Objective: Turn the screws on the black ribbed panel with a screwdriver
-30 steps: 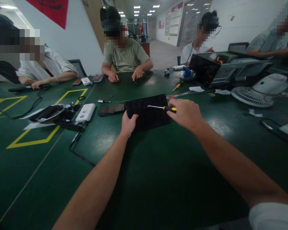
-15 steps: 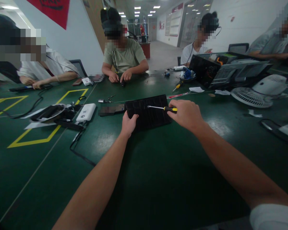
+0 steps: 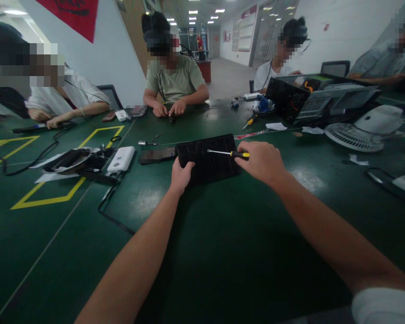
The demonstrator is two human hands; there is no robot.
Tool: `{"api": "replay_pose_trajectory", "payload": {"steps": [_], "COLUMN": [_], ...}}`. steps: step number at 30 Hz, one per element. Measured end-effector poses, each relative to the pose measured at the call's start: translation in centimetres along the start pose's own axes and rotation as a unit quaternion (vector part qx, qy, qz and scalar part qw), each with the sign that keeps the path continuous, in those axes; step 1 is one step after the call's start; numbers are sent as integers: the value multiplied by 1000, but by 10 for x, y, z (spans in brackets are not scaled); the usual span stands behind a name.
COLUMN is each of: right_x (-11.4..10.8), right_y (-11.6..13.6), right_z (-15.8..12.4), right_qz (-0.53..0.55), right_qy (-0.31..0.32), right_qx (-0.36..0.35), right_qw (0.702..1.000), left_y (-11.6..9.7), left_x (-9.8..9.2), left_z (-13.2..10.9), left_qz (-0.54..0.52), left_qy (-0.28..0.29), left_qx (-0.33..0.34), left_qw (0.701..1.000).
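Two things occupy us: our left hand (image 3: 182, 173) grips a black panel (image 3: 211, 164), our right hand (image 3: 263, 159) a screwdriver (image 3: 236, 154), tip over the panel between the hands. Left of them, we cannot read the marks on a white box (image 3: 120, 159); a fan (image 3: 374, 123) lies well right.

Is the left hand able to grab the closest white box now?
Probably not yet: the left hand is holding the black panel. If it let go, the way to the white box looks mostly free, with just a flat dark thing lying between.
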State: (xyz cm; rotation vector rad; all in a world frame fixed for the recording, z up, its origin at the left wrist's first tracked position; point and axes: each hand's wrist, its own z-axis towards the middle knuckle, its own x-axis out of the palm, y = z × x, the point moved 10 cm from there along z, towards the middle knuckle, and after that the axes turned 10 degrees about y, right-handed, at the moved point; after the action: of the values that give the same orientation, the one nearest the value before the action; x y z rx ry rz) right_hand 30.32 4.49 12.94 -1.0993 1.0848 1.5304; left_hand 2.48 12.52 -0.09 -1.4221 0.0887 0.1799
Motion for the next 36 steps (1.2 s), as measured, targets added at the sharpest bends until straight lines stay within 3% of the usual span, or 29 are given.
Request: {"api": "replay_pose_trajectory", "payload": {"steps": [25,32,36], "right_x": [14,18,8], "right_y": [-6,-6,-7], "right_z": [2,2,0], "right_qz": [2,17,17], "right_qy": [80,67,37], "right_qx": [45,19,25], "right_qw": [996,997,999], "left_y": [-2,-3,-4], "left_x": [-2,-1,-2], "left_z": [-3,-3,-3], "left_qz": [15,14,16], "left_qy": [-5,-3,-5], "left_qx": [-9,-3,-5], "left_qw": [1000,1000,1000]}}
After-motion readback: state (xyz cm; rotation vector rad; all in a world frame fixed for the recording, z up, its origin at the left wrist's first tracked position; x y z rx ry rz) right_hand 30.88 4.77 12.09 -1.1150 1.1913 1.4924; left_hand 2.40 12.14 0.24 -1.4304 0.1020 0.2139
